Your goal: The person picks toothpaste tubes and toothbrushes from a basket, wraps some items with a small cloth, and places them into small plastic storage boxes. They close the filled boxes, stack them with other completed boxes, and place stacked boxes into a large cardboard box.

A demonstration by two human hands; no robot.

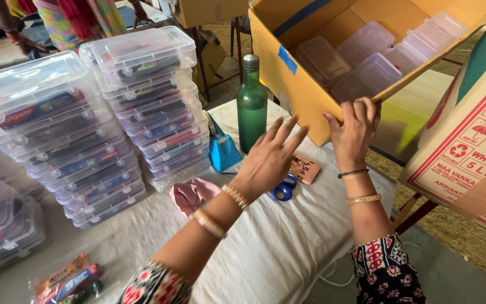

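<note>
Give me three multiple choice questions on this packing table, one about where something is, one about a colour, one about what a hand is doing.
1. Where do the blue-handled scissors lie?
A. inside the cardboard box
B. on the white cloth under the left hand
C. on the stacked boxes

2. What colour is the bottle?
A. green
B. red
C. clear

3. What is the right hand doing?
A. resting flat on the cloth
B. holding the bottle
C. gripping the edge of the tilted cardboard box

Answers: 1 B, the scissors show on the white cloth just below the left hand. 2 A, its glass is green. 3 C, its fingers curl over the box's rim.
</note>
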